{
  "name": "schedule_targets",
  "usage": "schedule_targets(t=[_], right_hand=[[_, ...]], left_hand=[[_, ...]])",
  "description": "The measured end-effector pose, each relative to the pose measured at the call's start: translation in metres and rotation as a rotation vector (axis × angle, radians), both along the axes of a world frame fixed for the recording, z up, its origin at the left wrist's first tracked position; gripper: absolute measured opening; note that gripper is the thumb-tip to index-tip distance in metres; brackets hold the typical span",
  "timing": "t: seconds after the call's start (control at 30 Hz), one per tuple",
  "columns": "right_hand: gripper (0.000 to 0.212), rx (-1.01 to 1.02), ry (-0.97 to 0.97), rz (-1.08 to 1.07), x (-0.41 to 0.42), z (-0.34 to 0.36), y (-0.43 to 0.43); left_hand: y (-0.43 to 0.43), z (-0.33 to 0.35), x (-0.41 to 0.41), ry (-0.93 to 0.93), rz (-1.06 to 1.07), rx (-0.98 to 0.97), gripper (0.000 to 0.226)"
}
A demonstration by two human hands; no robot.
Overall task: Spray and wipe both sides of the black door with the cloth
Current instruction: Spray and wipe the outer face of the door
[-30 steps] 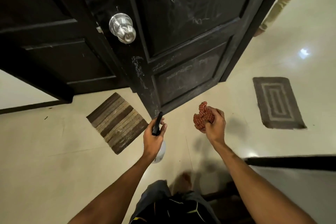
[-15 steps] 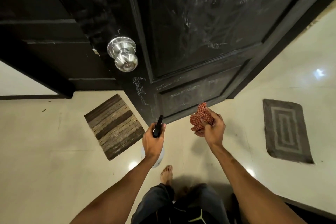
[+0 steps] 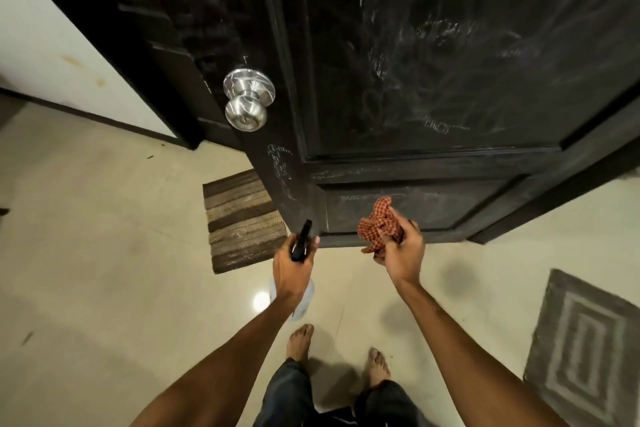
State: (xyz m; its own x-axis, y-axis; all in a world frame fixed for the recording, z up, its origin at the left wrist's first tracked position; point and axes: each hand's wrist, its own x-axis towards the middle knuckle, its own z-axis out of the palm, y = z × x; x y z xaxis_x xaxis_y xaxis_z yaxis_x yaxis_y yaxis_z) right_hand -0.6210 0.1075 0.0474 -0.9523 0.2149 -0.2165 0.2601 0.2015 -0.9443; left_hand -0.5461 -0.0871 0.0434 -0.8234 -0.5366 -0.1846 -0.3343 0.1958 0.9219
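Left hand (image 3: 292, 265) gripped spray bottle (image 3: 300, 246), right hand (image 3: 401, 253) clutched cloth (image 3: 379, 224), both near the door (image 3: 433, 62) bottom. Risk: overspray wetting the floor (image 3: 104, 253), bare feet slipping.

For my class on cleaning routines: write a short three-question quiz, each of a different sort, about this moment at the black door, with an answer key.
1. True or false: the left hand grips the spray bottle with its black nozzle aimed toward the black door.
2. Multiple choice: the checked cloth is (A) lying on the striped mat, (B) bunched in the right hand, (C) hung on the silver doorknob.
3. Fill in: the door panel shows pale, chalky ______ across its surface.

Key
1. True.
2. B.
3. Smears (scribble-like marks).
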Motion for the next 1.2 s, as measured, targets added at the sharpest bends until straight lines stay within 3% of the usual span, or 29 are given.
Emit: schedule_targets(t=[0.33,0.53,0.77,0.9,0.97,1.1,1.2], right_hand=[[0.058,0.000,0.035,0.089,-0.013,0.002,0.025],[0.060,0.080,0.138,0.162,-0.019,0.003,0.009],[0.056,0.125,0.393,0.059,-0.057,-0.021,-0.033],[0.056,0.261,0.575,-0.001,-0.080,-0.045,-0.050],[0.054,0.387,0.657,0.090,-0.082,-0.065,-0.072],[0.054,0.604,0.910,0.530,-0.094,-0.109,-0.107],[0.045,0.543,1.076,0.270,-0.112,-0.095,-0.111]], left_hand=[[0.050,0.000,0.000,-0.017,0.195,0.099,0.010],[0.050,-0.003,-0.006,0.046,0.164,0.127,0.014],[0.030,-0.048,-0.030,0.149,0.186,0.080,0.009],[0.023,-0.077,-0.043,0.225,0.175,0.068,0.010],[0.017,-0.089,-0.045,0.261,0.187,0.063,0.012],[0.000,-0.112,-0.058,0.337,0.244,0.053,0.018],[-0.008,-0.115,-0.062,0.361,0.312,0.089,0.016]])
